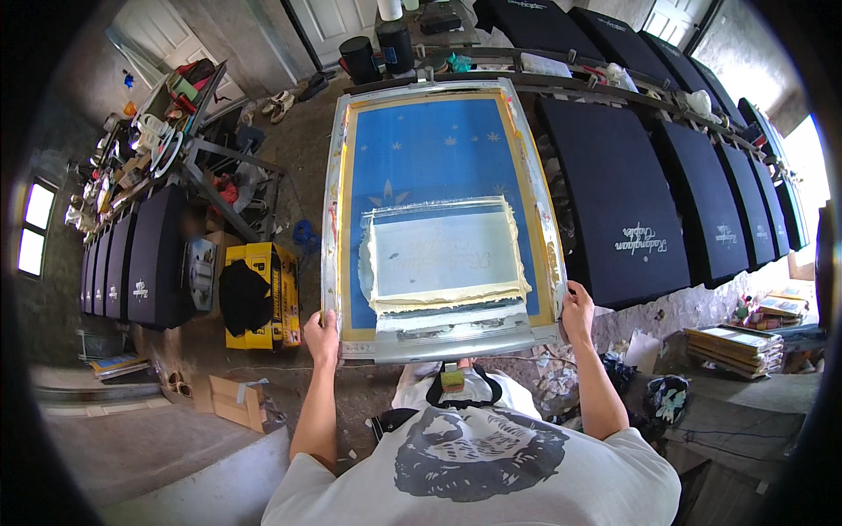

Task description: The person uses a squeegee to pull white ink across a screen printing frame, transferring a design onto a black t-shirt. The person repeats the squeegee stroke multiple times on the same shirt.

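The left hand (322, 338) is curled shut around the lower left corner of a big screen frame (334, 202), with its thumb on top. The right hand (576, 312) grips the lower right corner the same way. Most of the fingers are hidden under the frame, so I cannot tell how tightly they squeeze.

The frame sits in the middle of the picture. It has a blue sheet (421, 145) with little pale leaf shapes. On its lower half is a whitish patch (430, 263) with thick, creamy edges. A long silver bar (453, 344) lies across the bottom, between the two hands.

On the right, a black board (605, 193) stands just beside the frame, so that side is tight. More black boards (160, 254) line up at the left. A yellow box (285, 302) with a black cloth (243, 295) on it is at middle left. Bare floor (303, 167) shows between the box and the frame. The person's shirt (360, 473) is near the bottom edge.
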The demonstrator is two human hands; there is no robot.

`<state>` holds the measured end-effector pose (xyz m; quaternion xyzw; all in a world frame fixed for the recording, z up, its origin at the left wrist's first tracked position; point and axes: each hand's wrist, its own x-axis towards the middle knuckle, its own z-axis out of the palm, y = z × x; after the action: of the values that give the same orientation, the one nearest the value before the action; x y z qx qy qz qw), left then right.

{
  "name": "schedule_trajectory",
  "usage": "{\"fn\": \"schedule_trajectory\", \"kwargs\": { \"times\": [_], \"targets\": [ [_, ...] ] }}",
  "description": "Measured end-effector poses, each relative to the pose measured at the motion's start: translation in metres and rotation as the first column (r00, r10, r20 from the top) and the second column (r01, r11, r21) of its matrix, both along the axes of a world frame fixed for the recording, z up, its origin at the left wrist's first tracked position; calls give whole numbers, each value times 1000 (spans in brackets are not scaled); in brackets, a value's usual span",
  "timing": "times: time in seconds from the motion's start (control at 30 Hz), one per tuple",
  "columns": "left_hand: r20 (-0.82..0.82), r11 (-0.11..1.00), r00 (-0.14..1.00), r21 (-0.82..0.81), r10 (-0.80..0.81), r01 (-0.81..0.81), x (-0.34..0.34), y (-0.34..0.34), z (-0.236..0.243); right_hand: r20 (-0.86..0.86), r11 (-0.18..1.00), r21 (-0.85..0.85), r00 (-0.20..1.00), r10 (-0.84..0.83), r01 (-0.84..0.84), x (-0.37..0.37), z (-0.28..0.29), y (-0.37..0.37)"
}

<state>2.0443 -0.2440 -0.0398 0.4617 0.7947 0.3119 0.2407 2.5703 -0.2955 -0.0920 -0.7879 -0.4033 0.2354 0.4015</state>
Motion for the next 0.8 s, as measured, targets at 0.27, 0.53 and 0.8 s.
{"fn": "schedule_trajectory", "kwargs": {
  "times": [0.27,0.53,0.8],
  "targets": [
    [-150,998,987,-31,-59,55,-6,-7,-37,-52,1000,-11,998,-26,26,3,-16,-2],
    [-258,995,966,-101,-36,10,10,2,-19,383,945,-313,898,216,-94,-17,22,28],
    [-333,469,528,245,-781,848,21,-33,26,485,472,-118,365,795,-874,-80,120,-12]
  ]
}}
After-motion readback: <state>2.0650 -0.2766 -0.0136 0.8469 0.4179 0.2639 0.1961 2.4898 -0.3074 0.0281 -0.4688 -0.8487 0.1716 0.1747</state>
